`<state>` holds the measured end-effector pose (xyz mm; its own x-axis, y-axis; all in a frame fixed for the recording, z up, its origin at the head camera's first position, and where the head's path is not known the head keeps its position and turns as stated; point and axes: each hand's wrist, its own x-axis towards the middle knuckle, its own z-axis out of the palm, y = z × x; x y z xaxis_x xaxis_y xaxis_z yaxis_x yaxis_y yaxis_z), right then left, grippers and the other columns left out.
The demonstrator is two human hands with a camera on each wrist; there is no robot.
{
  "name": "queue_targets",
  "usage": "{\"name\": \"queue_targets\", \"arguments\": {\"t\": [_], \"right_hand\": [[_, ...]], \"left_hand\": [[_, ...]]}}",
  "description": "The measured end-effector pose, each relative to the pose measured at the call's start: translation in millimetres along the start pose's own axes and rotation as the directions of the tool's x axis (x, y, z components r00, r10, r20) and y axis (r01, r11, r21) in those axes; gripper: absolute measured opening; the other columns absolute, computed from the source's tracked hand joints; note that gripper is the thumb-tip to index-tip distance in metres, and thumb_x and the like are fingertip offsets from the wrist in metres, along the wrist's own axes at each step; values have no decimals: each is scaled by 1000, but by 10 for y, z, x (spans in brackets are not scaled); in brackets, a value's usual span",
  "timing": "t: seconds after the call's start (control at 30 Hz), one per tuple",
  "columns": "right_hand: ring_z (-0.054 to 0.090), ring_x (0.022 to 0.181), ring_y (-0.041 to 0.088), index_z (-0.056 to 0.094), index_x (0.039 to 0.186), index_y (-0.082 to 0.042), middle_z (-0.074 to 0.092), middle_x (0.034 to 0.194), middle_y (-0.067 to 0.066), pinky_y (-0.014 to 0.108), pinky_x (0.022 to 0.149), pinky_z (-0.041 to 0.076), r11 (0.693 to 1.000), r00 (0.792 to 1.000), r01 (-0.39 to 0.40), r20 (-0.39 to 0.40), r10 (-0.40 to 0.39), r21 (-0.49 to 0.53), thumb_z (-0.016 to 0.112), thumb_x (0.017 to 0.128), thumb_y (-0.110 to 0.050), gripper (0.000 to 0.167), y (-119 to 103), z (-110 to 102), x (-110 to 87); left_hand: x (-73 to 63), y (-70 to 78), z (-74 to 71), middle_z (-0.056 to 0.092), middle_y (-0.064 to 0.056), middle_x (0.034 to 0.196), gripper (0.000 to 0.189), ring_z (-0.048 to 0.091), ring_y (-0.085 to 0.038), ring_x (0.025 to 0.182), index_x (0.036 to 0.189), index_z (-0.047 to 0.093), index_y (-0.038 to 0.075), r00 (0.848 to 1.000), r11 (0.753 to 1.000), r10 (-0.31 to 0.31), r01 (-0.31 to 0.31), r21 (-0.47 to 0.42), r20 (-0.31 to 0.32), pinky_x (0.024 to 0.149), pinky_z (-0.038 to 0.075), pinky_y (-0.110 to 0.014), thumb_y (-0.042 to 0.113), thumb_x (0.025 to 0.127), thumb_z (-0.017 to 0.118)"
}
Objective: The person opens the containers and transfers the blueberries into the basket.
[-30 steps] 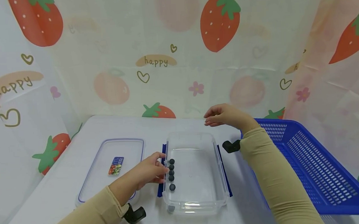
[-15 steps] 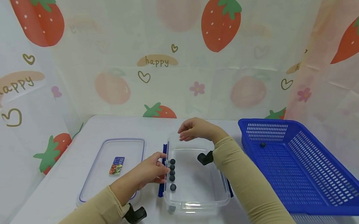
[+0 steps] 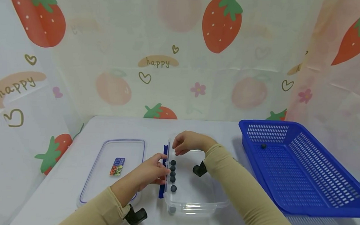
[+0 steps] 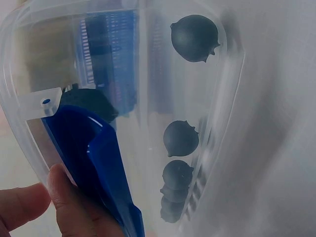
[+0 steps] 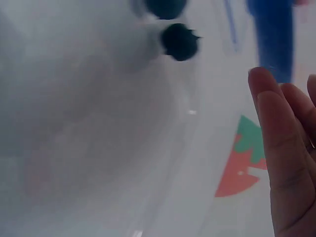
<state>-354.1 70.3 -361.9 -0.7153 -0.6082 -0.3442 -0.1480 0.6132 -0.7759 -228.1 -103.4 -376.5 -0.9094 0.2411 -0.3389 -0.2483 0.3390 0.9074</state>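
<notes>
A clear plastic box (image 3: 191,188) with blue side latches stands at the table's middle. Several blueberries (image 3: 173,179) line its left wall inside, the nearest one a little apart from the others. My left hand (image 3: 150,169) grips the left wall by the blue latch (image 4: 98,148); its thumb and a finger show beside the latch in the left wrist view. Over the back left of the box hovers my right hand (image 3: 193,142), fingers loosely bent and just beyond the row. No berry shows between its fingertips (image 5: 261,84) in the right wrist view.
A blue perforated basket (image 3: 290,208) stands at the right, with a single blueberry (image 3: 263,146) near its back left. Left of the box lies a clear lid (image 3: 108,191) with a blue seal and a coloured sticker (image 3: 117,166). Printed curtains hang around the table.
My right hand has swung left and lower, from beside the basket to over the box's back left. Its withdrawn arm uncovers the berry in the basket. My left hand stays put.
</notes>
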Motion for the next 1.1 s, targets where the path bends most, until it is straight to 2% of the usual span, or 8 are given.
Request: {"name": "queue_targets", "arguments": {"t": [0.13, 0.37, 0.67, 1.1], "right_hand": [[65, 84, 25, 63, 98, 3, 66, 88, 9, 27, 72, 54, 998, 999, -32, 3, 32, -51, 59, 87, -5, 14, 65, 42, 57], [64, 78, 19, 65, 93, -1, 65, 87, 9, 28, 71, 54, 995, 996, -80, 45, 83, -61, 60, 85, 1, 10, 146, 118, 95], [62, 76, 17, 67, 93, -7, 64, 87, 7, 26, 70, 54, 986, 995, -66, 64, 76, -154, 62, 82, 2, 15, 163, 223, 105], [61, 79, 15, 68, 95, -8, 64, 87, 4, 24, 73, 53, 983, 996, -57, 57, 68, -174, 62, 82, 2, 18, 140, 240, 107]], "left_hand": [[-9, 4, 5, 57, -15, 93, 55, 59, -21, 71, 136, 32, 11, 1000, 1000, 4, -4, 0, -1, 69, 55, -31, 11, 88, 59], [-22, 18, 10, 57, -16, 94, 55, 58, -21, 71, 137, 32, 11, 1000, 1000, 2, -2, 1, -5, 69, 55, -31, 11, 88, 58], [-37, 25, 17, 56, -16, 95, 55, 57, -21, 73, 137, 31, 10, 1000, 1000, 4, -4, -8, -2, 68, 55, -30, 10, 89, 58], [-23, 14, 15, 56, -16, 94, 52, 57, -20, 72, 135, 33, 11, 1000, 1000, 10, -10, 1, -3, 68, 55, -30, 10, 89, 57]]}}
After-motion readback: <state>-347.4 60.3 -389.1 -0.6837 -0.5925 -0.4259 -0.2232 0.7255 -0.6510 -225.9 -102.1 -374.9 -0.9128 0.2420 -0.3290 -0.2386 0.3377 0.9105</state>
